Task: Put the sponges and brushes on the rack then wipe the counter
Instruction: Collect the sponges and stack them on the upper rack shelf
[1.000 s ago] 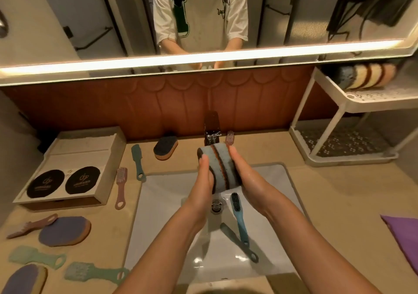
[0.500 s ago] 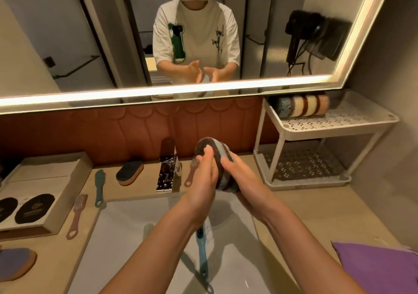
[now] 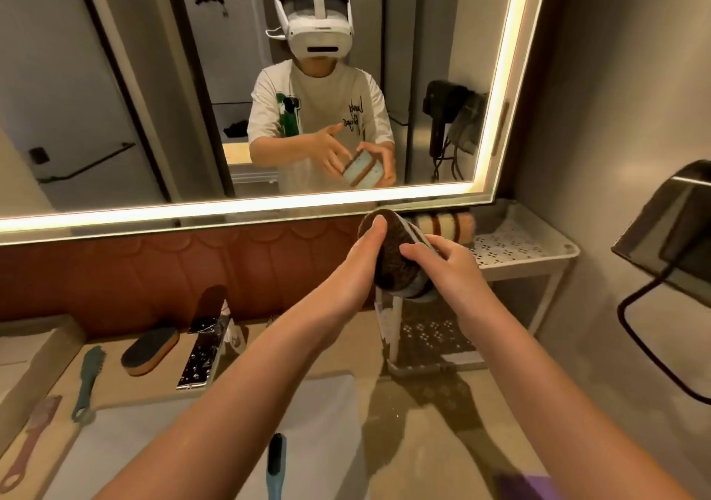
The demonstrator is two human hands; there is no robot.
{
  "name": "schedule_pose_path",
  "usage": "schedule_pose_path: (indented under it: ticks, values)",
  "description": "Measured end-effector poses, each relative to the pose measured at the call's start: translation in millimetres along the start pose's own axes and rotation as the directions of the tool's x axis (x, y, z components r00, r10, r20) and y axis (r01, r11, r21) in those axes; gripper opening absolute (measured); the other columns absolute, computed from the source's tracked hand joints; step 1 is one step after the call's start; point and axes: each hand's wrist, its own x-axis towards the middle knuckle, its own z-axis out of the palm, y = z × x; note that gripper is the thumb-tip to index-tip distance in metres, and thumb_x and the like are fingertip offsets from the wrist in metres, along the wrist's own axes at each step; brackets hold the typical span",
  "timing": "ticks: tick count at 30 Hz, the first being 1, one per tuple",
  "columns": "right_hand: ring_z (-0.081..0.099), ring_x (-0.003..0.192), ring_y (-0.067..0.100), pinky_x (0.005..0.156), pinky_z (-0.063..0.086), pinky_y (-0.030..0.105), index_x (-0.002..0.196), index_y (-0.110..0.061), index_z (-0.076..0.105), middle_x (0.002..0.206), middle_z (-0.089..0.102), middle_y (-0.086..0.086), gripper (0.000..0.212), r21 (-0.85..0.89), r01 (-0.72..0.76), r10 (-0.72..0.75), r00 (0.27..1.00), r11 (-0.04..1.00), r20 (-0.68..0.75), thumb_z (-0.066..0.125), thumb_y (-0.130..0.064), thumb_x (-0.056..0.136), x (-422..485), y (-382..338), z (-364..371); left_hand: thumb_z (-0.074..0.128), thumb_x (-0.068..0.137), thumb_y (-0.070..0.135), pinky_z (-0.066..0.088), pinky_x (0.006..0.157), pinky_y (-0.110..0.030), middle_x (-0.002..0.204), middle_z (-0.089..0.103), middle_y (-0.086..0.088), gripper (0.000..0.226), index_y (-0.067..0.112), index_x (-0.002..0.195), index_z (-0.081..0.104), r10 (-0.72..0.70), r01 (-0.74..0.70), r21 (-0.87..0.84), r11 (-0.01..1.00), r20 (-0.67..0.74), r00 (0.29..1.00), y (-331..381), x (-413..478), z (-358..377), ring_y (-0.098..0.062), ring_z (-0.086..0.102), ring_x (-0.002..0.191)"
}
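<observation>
Both hands hold a pair of stacked sponges (image 3: 390,259), grey-blue foam with dark brown scouring faces. My left hand (image 3: 356,268) pinches the left side, its thumb lying on the dark face. My right hand (image 3: 452,268) grips the right side. The pair hangs in the air at the left end of the white two-tier rack (image 3: 523,247), level with its top shelf. Several sponges (image 3: 446,224) stand on edge on that shelf. On the counter lie another sponge (image 3: 150,349), a teal brush (image 3: 88,380) and a pink brush (image 3: 30,438). A blue brush (image 3: 275,465) lies in the sink.
The faucet (image 3: 204,349) stands behind the white sink (image 3: 154,442). A purple cloth (image 3: 527,484) lies at the lower right on the counter. A box (image 3: 34,349) sits at the far left. A dark wall holder with a cable (image 3: 669,238) juts out right of the rack.
Both hands have carried the sponges from above the sink up and to the right, up to the rack's top shelf. The view has turned right and upward.
</observation>
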Motion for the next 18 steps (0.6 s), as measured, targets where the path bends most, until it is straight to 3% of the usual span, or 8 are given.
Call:
schedule_pose_path:
  ticks: [3, 5, 7, 10, 12, 14, 16, 18]
  values:
    - [0.059, 0.105, 0.018, 0.074, 0.05, 0.02, 0.131, -0.016, 0.052, 0.117, 0.062, 0.003, 0.062, -0.092, -0.006, 0.005, 1.0, 0.996, -0.019, 0.07, -0.042, 0.077, 8.3, -0.8, -21.0, 0.014, 0.1, 0.042, 0.032, 0.052, 0.01, 0.101, 0.044, 0.016, 0.051, 0.02, 0.139, 0.038, 0.008, -0.014, 0.112, 0.994, 0.051, 0.999, 15.3, 16.8, 14.1, 0.015, 0.046, 0.066]
    - [0.061, 0.101, 0.017, 0.068, 0.049, 0.019, 0.123, -0.016, 0.056, 0.107, 0.064, 0.001, 0.051, -0.125, -0.008, 0.001, 0.999, 0.992, -0.053, 0.07, -0.036, 0.079, 13.0, 0.0, -36.0, 0.012, 0.099, 0.043, 0.03, 0.069, 0.008, 0.11, 0.053, 0.015, 0.056, 0.015, 0.139, 0.039, -0.02, 0.013, 0.095, 0.995, 0.077, 0.997, 22.7, 26.5, 21.2, 0.012, 0.056, 0.086]
    - [0.061, 0.095, 0.016, 0.068, 0.049, 0.021, 0.117, -0.017, 0.059, 0.099, 0.064, -0.002, 0.04, -0.126, -0.015, 0.002, 0.994, 0.992, -0.106, 0.069, -0.028, 0.08, 19.2, 2.1, -53.2, 0.015, 0.1, 0.043, 0.03, 0.085, -0.006, 0.127, 0.054, 0.005, 0.056, 0.014, 0.137, 0.045, -0.025, 0.019, 0.111, 0.994, 0.056, 0.998, 22.7, 40.7, 25.4, -0.005, 0.051, 0.114]
    - [0.059, 0.094, 0.017, 0.078, 0.051, 0.032, 0.113, -0.018, 0.058, 0.099, 0.062, -0.001, 0.036, -0.2, -0.019, -0.016, 0.985, 0.98, -0.172, 0.068, -0.026, 0.08, 33.8, 2.6, -80.8, 0.032, 0.099, 0.032, 0.043, 0.082, -0.026, 0.113, 0.063, -0.004, 0.04, 0.011, 0.111, 0.064, 0.075, -0.049, 0.297, 0.954, -0.075, 0.994, 4.9, 72.5, 34.1, -0.019, 0.057, 0.104]
    - [0.059, 0.099, 0.02, 0.086, 0.052, 0.04, 0.116, -0.014, 0.055, 0.106, 0.061, 0.002, 0.042, -0.258, -0.026, -0.029, 0.978, 0.966, -0.205, 0.069, -0.027, 0.079, 45.5, 3.0, -96.3, 0.039, 0.096, 0.024, 0.044, 0.083, -0.036, 0.106, 0.065, -0.01, 0.031, 0.007, 0.102, 0.065, 0.16, -0.085, 0.484, 0.871, -0.116, 0.98, -11.4, 90.1, 41.8, -0.023, 0.058, 0.099]
    - [0.057, 0.105, 0.023, 0.091, 0.051, 0.045, 0.125, -0.011, 0.052, 0.115, 0.06, 0.005, 0.054, -0.343, -0.03, -0.059, 0.967, 0.939, -0.248, 0.07, -0.029, 0.076, 55.6, 4.0, -107.2, 0.04, 0.095, 0.023, 0.041, 0.089, -0.035, 0.113, 0.061, -0.008, 0.028, 0.009, 0.107, 0.061, 0.234, -0.116, 0.669, 0.734, -0.089, 0.968, -28.1, 103.3, 46.8, -0.021, 0.054, 0.105]
    - [0.053, 0.115, 0.026, 0.098, 0.047, 0.046, 0.133, -0.011, 0.046, 0.125, 0.055, 0.009, 0.068, -0.415, -0.039, -0.1, 0.947, 0.909, -0.307, 0.072, -0.033, 0.074, 64.1, 7.3, -115.4, 0.041, 0.095, 0.029, 0.036, 0.096, -0.033, 0.124, 0.055, -0.002, 0.029, 0.014, 0.114, 0.057, 0.324, -0.153, 0.824, 0.546, -0.039, 0.945, -41.1, 114.8, 47.4, -0.018, 0.048, 0.116]
    - [0.045, 0.124, 0.028, 0.105, 0.04, 0.042, 0.141, -0.009, 0.037, 0.134, 0.045, 0.012, 0.077, -0.441, -0.073, -0.105, 0.925, 0.895, -0.365, 0.072, -0.032, 0.076, 68.3, 10.8, -120.6, 0.041, 0.095, 0.035, 0.03, 0.103, -0.031, 0.133, 0.049, 0.001, 0.034, 0.017, 0.122, 0.052, 0.375, -0.192, 0.878, 0.438, 0.015, 0.927, -51.7, 123.6, 45.4, -0.015, 0.041, 0.125]
